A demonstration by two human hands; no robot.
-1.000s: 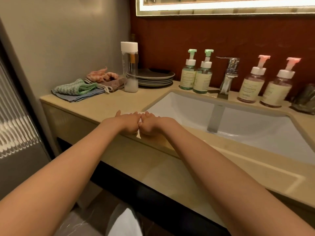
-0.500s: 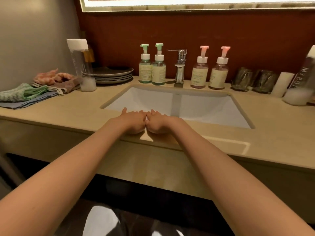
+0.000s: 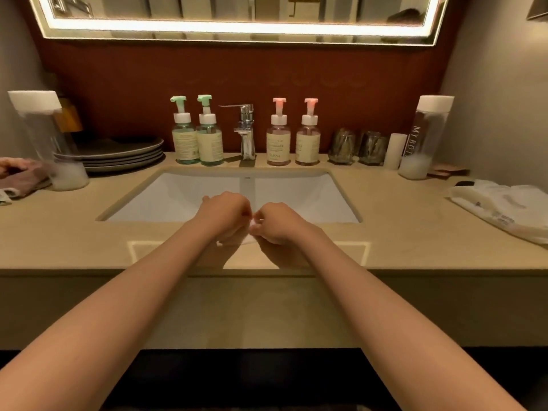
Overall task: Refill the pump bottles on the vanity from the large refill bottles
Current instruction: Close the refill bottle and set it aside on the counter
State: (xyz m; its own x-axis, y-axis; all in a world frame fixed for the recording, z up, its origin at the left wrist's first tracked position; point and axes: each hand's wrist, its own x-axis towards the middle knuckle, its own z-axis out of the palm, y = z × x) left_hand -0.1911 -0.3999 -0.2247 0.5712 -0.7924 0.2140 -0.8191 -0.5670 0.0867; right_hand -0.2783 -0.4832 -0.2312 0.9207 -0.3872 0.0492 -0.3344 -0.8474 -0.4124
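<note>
Since half a second ago the left hand (image 3: 226,216) and right hand (image 3: 274,223) have parted slightly at the near rim of the sink (image 3: 166,197), mid-frame, both pinching a small white scrap (image 3: 251,232). Far left stands a large refill bottle (image 3: 44,137), then green pump bottles (image 3: 210,143), pink pump bottles (image 3: 278,143), and a second refill bottle (image 3: 424,137) at right. Pouring seems unstarted; the next move calls for dropping the scrap and unscrewing a pump

wall (image 3: 267,72): dark red behind, grey at sides | mirror (image 3: 237,7): lit rim | vanity counter (image 3: 59,232): beige | basin (image 3: 178,197): white
</note>
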